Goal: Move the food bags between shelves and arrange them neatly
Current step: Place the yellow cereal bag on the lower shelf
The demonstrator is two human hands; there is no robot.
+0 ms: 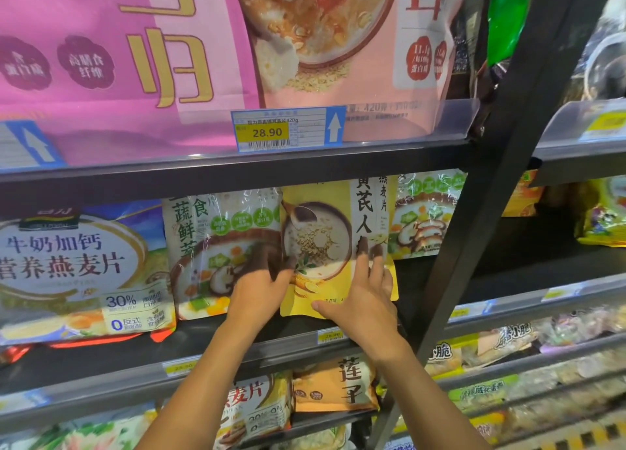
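Yellow bag (pixel 321 226) stands upright on mid shelf (pixel 210 339), btw veg bag (pixel 216 246) & mushroom bag (pixel 423 219); L hand (pixel 261 290) & R hand (pixel 364 300) press it, fingers straight, not gripping; placing looks near done, squaring up left

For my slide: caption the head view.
Left hand and right hand press a yellow plastic oatmeal pouch upright on the dark shelf.

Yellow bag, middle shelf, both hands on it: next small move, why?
Probably push the yellow bag straight back into line. The left hand and right hand touch it with straight fingers, and it overlaps the left mushroom bag and right mushroom bag, so it seems not seated yet.
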